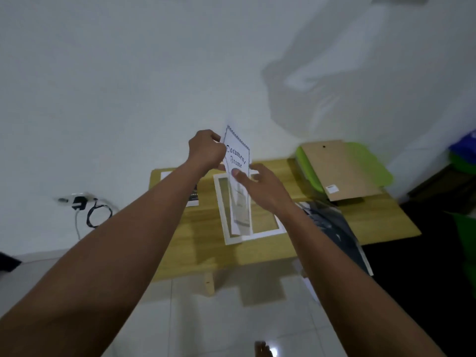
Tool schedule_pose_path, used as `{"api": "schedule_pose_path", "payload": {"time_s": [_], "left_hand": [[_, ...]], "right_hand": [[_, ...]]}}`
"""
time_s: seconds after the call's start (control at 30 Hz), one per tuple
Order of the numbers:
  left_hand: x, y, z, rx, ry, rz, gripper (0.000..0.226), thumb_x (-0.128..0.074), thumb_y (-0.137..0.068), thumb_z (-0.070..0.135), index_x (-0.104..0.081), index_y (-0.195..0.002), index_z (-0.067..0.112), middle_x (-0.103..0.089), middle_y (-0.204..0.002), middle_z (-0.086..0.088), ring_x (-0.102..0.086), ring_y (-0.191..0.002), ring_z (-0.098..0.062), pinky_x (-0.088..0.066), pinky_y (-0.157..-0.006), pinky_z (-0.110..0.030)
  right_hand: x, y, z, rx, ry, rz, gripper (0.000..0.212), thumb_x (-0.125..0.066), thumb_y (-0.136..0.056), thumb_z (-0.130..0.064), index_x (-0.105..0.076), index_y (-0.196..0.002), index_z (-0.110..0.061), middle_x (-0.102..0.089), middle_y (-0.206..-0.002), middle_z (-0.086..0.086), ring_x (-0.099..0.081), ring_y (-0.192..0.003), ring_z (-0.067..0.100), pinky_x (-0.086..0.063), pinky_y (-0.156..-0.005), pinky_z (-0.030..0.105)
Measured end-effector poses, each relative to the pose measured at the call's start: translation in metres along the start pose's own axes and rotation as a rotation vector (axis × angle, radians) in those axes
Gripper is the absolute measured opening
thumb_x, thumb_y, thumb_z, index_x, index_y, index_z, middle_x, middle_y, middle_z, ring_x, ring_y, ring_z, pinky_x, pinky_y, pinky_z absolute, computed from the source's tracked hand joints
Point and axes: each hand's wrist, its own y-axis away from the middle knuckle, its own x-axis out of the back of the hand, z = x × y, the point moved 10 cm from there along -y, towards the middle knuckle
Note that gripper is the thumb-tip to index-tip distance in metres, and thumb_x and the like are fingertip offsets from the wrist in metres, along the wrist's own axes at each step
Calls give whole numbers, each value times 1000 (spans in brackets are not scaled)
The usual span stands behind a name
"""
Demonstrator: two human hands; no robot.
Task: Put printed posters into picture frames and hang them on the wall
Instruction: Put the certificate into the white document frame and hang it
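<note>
A white picture frame (226, 229) lies flat on a low wooden table (206, 256). Above it I hold a white insert sheet (238, 155) printed "Document Frame", tilted nearly edge-on. My left hand (206, 149) pinches the sheet's upper left edge. My right hand (260, 185) grips its lower right side, thumb on the front. A brown backing board (340, 168) lies at the table's back right. A dark printed poster (334, 228) lies on the right side of the table, partly under my right forearm.
A green lid or tray (381, 173) sits under the backing board. Another printed sheet (193, 199) lies at the table's left, mostly behind my left arm. A plugged charger with a looped cable (95, 210) hangs on the white wall. Dark furniture stands at the right.
</note>
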Motion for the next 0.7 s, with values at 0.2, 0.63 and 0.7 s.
{"api": "schedule_pose_path", "payload": {"time_s": [0.2,0.63,0.7], "left_hand": [[-46,-2,45,-3,10,71,18,-50,-80,-4,-57,-67,8,-69,-78,-10,-72,-64,-32,-61,-58,-45],[-76,-21,-54,326,-41,108,54,-60,-91,34,-45,-137,10,-59,-115,-6,-58,-98,-24,-50,-91,-35],[-84,-16,-89,478,69,44,49,-61,-92,31,-50,-131,3,-60,-117,-11,-60,-106,-32,-51,-96,-46]], "right_hand": [[21,-16,-2,100,93,-83,77,-68,-87,-34,-26,-151,-28,-56,-136,5,-57,-118,23,-49,-95,37],[105,-75,49,114,-263,-47,79,-49,-86,4,-31,-150,-39,-53,-140,-8,-57,-115,11,-50,-81,23],[99,-84,71,33,-347,-80,81,-54,-84,7,-36,-147,-41,-60,-130,-13,-62,-106,6,-51,-79,23]]}}
